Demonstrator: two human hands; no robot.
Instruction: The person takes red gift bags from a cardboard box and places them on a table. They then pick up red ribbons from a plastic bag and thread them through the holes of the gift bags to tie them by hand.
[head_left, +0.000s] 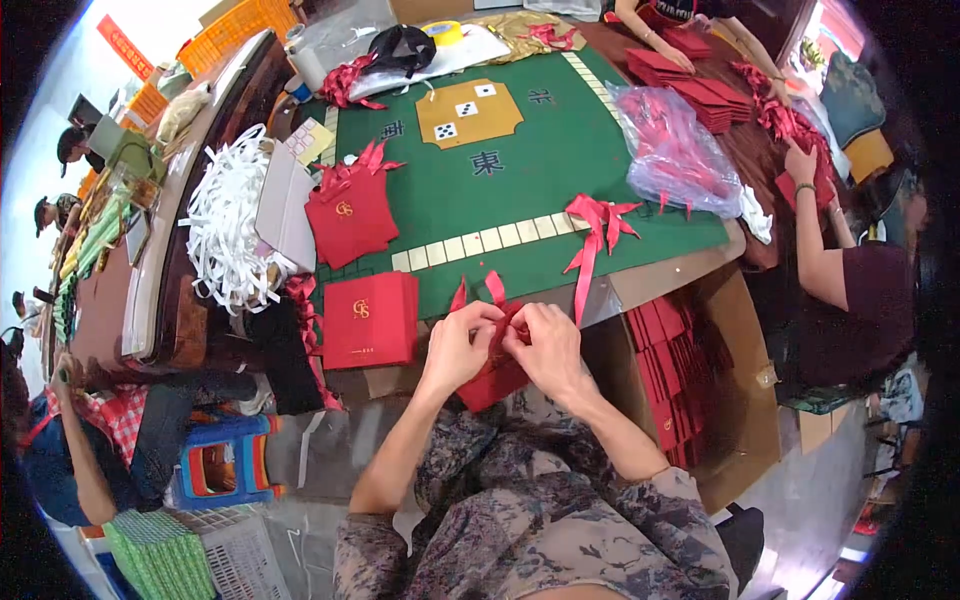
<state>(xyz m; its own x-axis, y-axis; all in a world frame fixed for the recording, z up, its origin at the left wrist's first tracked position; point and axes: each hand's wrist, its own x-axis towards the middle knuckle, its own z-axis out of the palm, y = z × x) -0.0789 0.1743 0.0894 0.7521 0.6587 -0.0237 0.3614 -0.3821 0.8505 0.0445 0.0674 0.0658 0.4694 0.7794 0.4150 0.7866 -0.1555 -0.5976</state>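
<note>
A red paper gift bag is at the table's near edge, in front of my body. Both hands are closed at its top edge. My left hand pinches with thumb and forefinger, and my right hand does the same close beside it. Between and behind the fingers, loops of red ribbon stick up; the exact grip is partly hidden by my fingers. To the left lie a stack of flat red bags and a pile of bags with ribbons. Loose red ribbons hang over the edge at right.
A green mat covers the table. A plastic sack of ribbons lies right. An open carton with red bags stands at my right. White straps spill from a box at left. A co-worker handles ribbons at far right.
</note>
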